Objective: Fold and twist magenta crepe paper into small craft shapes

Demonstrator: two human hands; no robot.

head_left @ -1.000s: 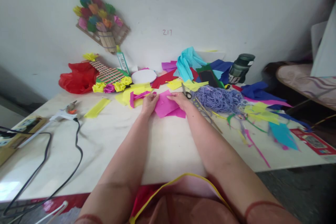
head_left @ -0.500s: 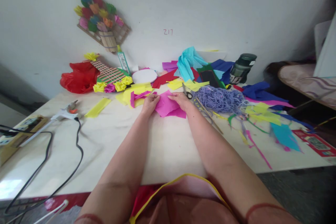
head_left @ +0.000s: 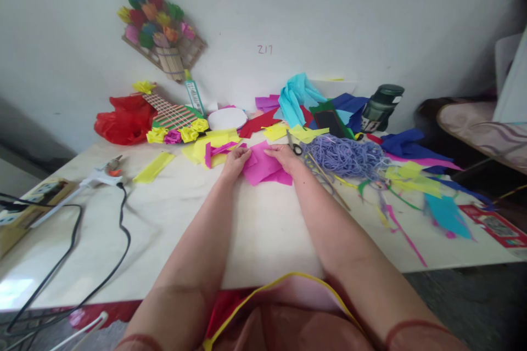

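Pink paper (head_left: 263, 170) flat toward table (head_left: 255, 230) far edge, between hands; left hand (head_left: 235, 162) grip pinching left edge, right hand (head_left: 285, 156) grip pinching right edge.

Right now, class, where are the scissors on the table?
In the head view the scissors lie just right of centre on the table, between the right hand and the purple yarn pile, near yellow paper scraps.

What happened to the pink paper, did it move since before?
No. The pink paper still lies beside the scissors, under the left hand and right hand, as before.
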